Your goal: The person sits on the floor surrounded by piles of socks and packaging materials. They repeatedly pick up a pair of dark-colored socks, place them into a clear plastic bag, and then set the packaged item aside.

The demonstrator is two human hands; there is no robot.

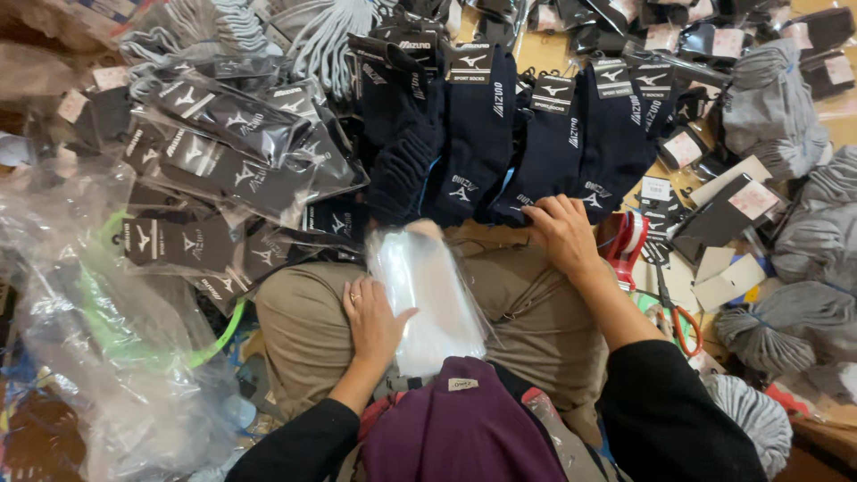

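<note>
Left hand [373, 319] flat, fingers spread, on clear plastic bags [427, 299]; right hand [561, 234] open-fingered at navy socks' [544, 147] lower edge.

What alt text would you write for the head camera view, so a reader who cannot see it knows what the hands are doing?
Seen from above, a seated person's left hand rests on a stack of clear plastic bags on their lap, while the right hand touches a row of navy socks. Bagged dark socks lie on the left, grey socks and scissors on the right.

clear bags [427, 299] on lap | bagged black socks [228, 156] left | white tags [752, 200] right
</note>
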